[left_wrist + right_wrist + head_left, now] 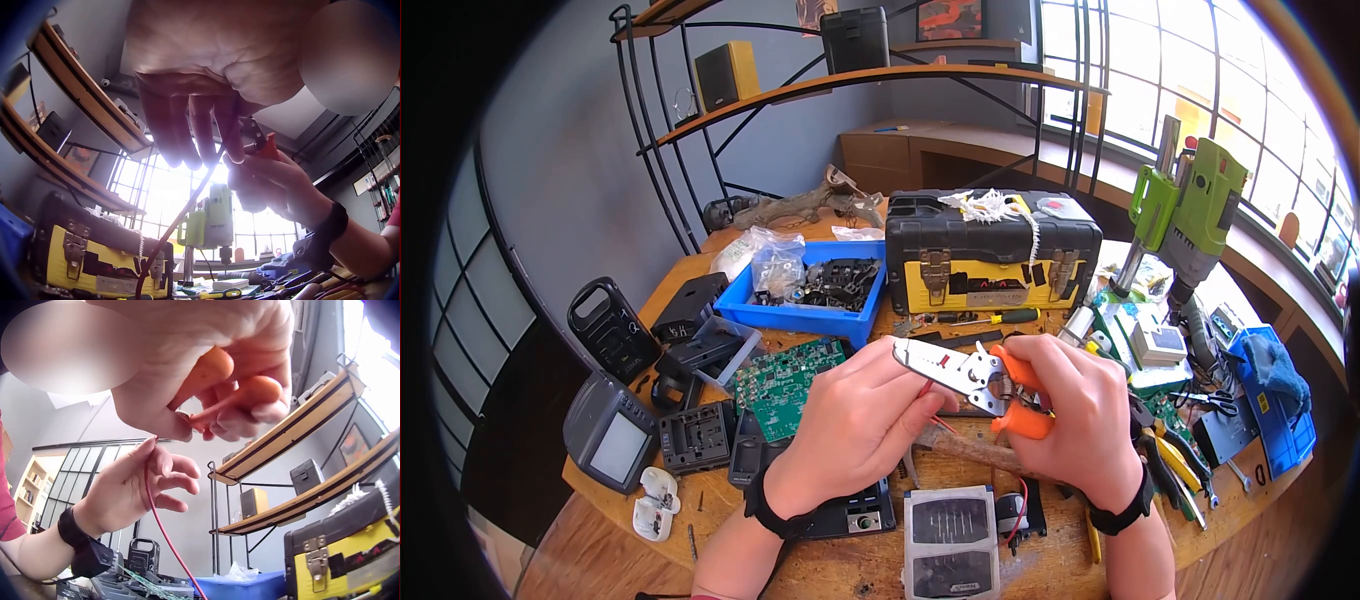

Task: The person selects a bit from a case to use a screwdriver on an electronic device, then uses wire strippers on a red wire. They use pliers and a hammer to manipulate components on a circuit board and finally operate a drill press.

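Observation:
My right hand point(1080, 400) grips a wire stripper by its orange handles point(253, 394), fingers curled round them. The stripper's flat metal head point(950, 368) points left, toward my left hand point(855, 415). Between thumb and forefinger, that left hand pinches a red wire point(159, 519), whose end meets the stripper's head. In the left wrist view the long part of the wire point(181, 215) hangs down from the fingers. Both hands are raised over the workbench, close together, with the left fingertips right at the tool.
Below the hands lies a clear-lidded bit case point(950, 540) beside a small motor point(1012, 512). A green circuit board point(785, 390) and blue bin point(800, 318) are at left. Behind stands a black and yellow toolbox point(995, 255); a green drill press point(1190, 215) and several pliers point(1175, 465) are at right.

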`<state>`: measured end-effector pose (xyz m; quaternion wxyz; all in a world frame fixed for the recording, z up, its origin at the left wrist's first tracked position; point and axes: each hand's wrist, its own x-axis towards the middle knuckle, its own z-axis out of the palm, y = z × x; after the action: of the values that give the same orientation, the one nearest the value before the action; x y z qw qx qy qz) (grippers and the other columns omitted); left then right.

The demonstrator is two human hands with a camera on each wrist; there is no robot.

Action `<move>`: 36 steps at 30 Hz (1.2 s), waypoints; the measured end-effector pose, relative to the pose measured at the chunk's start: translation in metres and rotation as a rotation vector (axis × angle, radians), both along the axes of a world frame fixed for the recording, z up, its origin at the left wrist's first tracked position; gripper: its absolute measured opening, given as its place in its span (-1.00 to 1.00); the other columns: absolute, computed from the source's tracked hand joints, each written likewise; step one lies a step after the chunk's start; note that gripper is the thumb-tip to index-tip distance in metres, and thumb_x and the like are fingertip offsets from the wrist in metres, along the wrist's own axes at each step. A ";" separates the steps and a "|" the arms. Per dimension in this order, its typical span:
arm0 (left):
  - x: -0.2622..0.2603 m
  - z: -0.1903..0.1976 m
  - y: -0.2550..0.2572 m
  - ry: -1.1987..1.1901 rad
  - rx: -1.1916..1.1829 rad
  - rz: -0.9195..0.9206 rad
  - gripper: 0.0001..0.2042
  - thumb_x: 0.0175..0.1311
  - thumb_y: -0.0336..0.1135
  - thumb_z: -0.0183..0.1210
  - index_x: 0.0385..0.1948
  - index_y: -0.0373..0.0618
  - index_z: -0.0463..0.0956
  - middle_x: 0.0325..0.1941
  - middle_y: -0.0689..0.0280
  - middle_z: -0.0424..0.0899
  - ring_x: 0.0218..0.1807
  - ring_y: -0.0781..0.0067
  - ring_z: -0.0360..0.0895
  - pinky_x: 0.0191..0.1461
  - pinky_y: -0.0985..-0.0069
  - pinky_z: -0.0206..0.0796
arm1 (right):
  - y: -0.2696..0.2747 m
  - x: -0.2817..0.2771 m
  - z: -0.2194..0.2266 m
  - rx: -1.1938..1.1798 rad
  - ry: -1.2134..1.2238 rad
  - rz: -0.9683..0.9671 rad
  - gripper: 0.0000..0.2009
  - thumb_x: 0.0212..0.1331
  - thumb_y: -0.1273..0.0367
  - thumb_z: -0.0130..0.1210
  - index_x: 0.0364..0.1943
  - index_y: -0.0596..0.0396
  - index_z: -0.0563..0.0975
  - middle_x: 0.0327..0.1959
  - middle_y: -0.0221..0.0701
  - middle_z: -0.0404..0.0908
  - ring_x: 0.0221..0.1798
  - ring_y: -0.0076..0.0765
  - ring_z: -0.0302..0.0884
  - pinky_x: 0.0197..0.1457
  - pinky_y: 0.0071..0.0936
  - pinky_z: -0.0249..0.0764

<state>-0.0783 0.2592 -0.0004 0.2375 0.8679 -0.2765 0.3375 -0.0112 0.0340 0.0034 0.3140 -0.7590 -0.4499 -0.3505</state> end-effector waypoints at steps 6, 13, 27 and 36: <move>-0.003 0.003 -0.003 0.034 -0.075 -0.031 -0.89 0.37 -0.43 0.18 -0.28 -0.26 0.66 -0.25 0.17 0.71 -0.19 0.04 0.64 -0.13 0.24 0.51 | -0.001 -0.006 0.003 -0.076 0.136 0.061 -0.62 -0.18 0.45 0.35 -0.15 0.14 0.61 -0.38 -0.28 0.66 -0.44 -0.14 0.63 -0.35 -0.37 0.51; -0.003 0.002 0.001 0.027 -0.098 -0.053 -0.72 0.55 -0.27 0.00 -0.20 -0.25 0.65 -0.41 0.31 0.70 -0.35 0.25 0.59 -0.14 0.33 0.39 | -0.005 -0.008 0.004 -0.100 0.946 0.365 -0.75 0.23 0.34 0.30 -0.11 0.20 0.63 -0.55 -0.44 0.54 -0.55 -0.55 0.42 -0.44 -0.52 0.29; 0.003 0.002 0.016 0.095 -0.024 -0.050 -0.81 0.40 -0.34 0.18 -0.43 -0.18 0.65 -0.45 0.18 0.67 -0.37 0.04 0.61 -0.32 0.26 0.44 | -0.001 -0.020 0.010 -0.165 0.549 0.045 -0.76 0.16 0.40 0.30 -0.11 0.14 0.60 -0.48 -0.41 0.61 -0.52 -0.43 0.55 -0.40 -0.49 0.39; -0.003 0.003 -0.004 0.557 -0.471 -0.163 -0.48 0.65 -0.18 -0.06 -0.61 -0.31 0.49 -0.50 0.15 0.73 -0.37 0.37 0.71 -0.25 0.46 0.48 | 0.007 -0.012 0.001 -0.086 -0.029 -0.244 -0.71 -0.06 0.39 0.33 -0.19 0.03 0.57 -0.39 -0.39 0.62 -0.36 -0.11 0.67 -0.35 -0.29 0.53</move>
<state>-0.0817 0.2551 0.0022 0.5229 0.8231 -0.1843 0.1229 -0.0231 0.0413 0.0048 0.2296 -0.8159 -0.3731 -0.3773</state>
